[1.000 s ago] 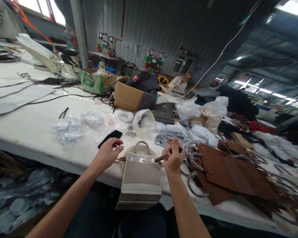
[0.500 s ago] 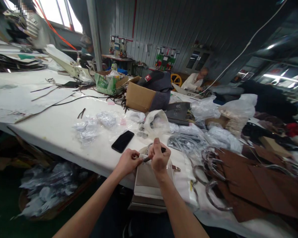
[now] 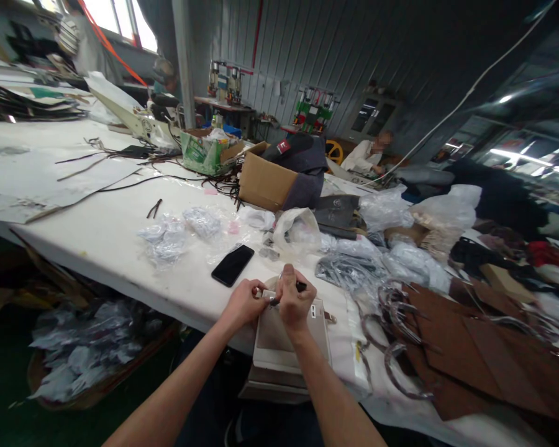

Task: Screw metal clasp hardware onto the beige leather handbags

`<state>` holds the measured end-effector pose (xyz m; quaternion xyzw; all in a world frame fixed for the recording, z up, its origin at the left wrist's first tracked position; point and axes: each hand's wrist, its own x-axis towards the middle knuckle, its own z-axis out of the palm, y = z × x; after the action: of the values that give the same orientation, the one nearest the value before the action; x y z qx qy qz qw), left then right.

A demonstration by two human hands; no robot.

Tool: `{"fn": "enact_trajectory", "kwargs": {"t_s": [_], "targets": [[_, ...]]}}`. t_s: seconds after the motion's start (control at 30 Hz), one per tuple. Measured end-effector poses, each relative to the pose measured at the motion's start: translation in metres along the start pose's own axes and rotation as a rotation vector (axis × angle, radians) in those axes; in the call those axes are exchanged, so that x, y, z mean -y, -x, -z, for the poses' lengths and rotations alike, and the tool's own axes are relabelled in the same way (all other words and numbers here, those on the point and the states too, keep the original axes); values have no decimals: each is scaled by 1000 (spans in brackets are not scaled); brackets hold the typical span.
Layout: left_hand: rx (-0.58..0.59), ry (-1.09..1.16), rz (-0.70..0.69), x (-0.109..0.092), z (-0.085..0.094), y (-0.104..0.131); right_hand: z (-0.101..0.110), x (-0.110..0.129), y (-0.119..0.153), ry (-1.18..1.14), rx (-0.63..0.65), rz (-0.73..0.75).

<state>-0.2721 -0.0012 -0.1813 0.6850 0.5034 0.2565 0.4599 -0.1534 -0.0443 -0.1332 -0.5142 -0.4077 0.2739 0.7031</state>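
A pale beige bag (image 3: 274,338) lies at the table's front edge, below my hands. My right hand (image 3: 294,301) is closed round a dark-handled tool (image 3: 300,286), whose tip points left toward my other hand. My left hand (image 3: 245,302) pinches a small light strap piece (image 3: 269,294) at the bag's top left corner. The two hands are almost touching. A metal fitting on a brown tab (image 3: 330,317) shows at the bag's right side. Just beyond my left hand is a black phone (image 3: 233,265).
Clear plastic bags (image 3: 165,238) lie behind the phone. A cardboard box (image 3: 265,181) stands further back. Brown leather pieces (image 3: 466,347) and wrapped handles (image 3: 395,366) cover the right side. A bin of plastic scraps (image 3: 88,354) is below left. Two people sit or stand in the background.
The view has shifted slightly. The fingers of my right hand have lowered a little, and the light piece between my hands shows more. A small black-and-white mark now shows on the bag.
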Motion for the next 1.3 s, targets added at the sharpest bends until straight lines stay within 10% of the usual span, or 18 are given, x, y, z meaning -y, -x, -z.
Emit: {"fn": "enact_trajectory", "kwargs": {"t_s": [0.33, 0.6, 1.1, 1.3], "targets": [[-42, -57, -3, -11, 4, 7, 40, 47, -49, -329, -97, -136], [-44, -83, -9, -6, -1, 6, 12, 27, -13, -314, 52, -244], [-34, -58, -34, -5, 1, 4, -17, -19, -60, -62, -147, -547], [51, 78, -23, -1, 6, 3, -11, 3, -58, -140, -55, -554]]}}
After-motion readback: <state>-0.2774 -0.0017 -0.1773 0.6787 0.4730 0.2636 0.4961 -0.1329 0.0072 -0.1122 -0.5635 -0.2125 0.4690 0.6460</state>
